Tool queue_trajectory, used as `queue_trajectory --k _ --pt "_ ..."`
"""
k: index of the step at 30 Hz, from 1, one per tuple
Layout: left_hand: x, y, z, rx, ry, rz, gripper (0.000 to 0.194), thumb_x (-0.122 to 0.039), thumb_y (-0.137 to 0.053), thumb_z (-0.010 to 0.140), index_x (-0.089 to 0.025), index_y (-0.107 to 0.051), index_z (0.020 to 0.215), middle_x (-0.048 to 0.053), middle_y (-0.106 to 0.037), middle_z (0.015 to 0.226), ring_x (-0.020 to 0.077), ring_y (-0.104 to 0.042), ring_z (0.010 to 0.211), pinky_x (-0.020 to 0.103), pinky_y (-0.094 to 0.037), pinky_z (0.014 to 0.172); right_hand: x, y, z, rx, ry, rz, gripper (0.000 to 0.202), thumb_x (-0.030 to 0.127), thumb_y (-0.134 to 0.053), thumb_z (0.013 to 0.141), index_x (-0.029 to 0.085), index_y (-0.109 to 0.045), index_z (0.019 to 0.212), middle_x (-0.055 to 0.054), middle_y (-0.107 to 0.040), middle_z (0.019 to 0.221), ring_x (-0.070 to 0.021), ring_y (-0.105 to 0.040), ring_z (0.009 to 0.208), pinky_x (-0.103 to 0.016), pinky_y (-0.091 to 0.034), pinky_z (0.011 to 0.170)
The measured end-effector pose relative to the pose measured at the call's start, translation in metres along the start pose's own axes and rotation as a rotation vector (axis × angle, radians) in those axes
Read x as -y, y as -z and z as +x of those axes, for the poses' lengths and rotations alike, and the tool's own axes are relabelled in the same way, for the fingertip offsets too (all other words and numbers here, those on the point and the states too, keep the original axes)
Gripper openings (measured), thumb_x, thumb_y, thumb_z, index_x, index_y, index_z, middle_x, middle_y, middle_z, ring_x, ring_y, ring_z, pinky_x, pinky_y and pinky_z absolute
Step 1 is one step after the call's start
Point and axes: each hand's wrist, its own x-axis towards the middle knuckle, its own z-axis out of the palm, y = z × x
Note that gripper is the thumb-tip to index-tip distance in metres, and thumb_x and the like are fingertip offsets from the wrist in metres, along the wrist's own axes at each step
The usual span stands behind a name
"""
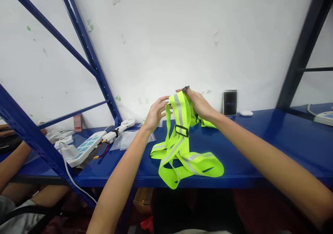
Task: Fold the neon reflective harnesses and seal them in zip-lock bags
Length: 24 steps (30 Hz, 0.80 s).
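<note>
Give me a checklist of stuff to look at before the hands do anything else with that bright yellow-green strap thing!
1. Right hand holding the yellow-green straps: ok, up at the top by a black clip.
2. Left hand gripping too: cannot tell; its fingers are at the straps' edge, partly hidden.
3. Black slider buckle in view: ok, it sits on the front.
4. Straps lying neat and flat: not ok, the lower loops cross and spread.
5. Power strip out of the way: ok, off to the left, apart from the straps.
6. Part behind the right hand free of twists: cannot tell, partly hidden.
</note>
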Motion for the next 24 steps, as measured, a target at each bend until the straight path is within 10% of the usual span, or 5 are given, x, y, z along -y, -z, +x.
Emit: queue_trajectory --k 9,13,16,24 --pt "0.009 -0.016 -0.007 0.002 0.029 0.029 0.076 -0.037 -0.081 0.070 -0.024 -0.045 0.136 0.006 -0.070 0.100 0.0226 -0.071 0.088 0.036 -0.054 0.082 -0.008 -0.015 -0.005 -0.158 0.129 -0.119 0.055 0.062 -0.035 0.097 0.026 -0.051 0.135 -0.007 -0.053 0.142 -0.0263 -0.044 0.135 -0.046 -0.030 0.116" --pt "0.032 -0.007 0.008 -0.155 -0.033 -0.054 0.068 -0.036 -0.083 0.068 -0.022 -0.053 0.128 0.000 -0.069 0.085 0.0174 -0.070 0.072 0.033 -0.056 0.075 -0.013 -0.020 -0.009 -0.002 -0.064 0.125 0.053 0.056 -0.030 0.100 0.028 -0.043 0.143 -0.002 -0.035 0.158 -0.0233 -0.027 0.148 -0.046 -0.024 0.121" --pt "0.035 0.003 0.019 -0.199 -0.052 0.016 0.060 -0.034 -0.085 0.066 -0.020 -0.060 0.119 -0.002 -0.067 0.075 0.0128 -0.065 0.061 0.027 -0.054 0.066 -0.018 -0.011 -0.011 0.066 -0.249 0.369 0.057 0.049 -0.045 0.095 0.029 -0.036 0.148 -0.005 -0.041 0.154 -0.0257 -0.041 0.140 -0.048 -0.037 0.114" --pt "-0.053 -0.013 0.025 0.069 -0.287 0.157 0.051 -0.031 -0.087 0.065 -0.020 -0.064 0.110 -0.002 -0.066 0.080 0.0102 -0.065 0.064 0.022 -0.050 0.061 0.046 0.024 -0.012 0.301 0.001 0.542 0.077 0.028 -0.081 0.070 0.020 -0.048 0.139 -0.003 -0.073 0.103 -0.0214 -0.070 0.100 -0.034 -0.058 0.087"
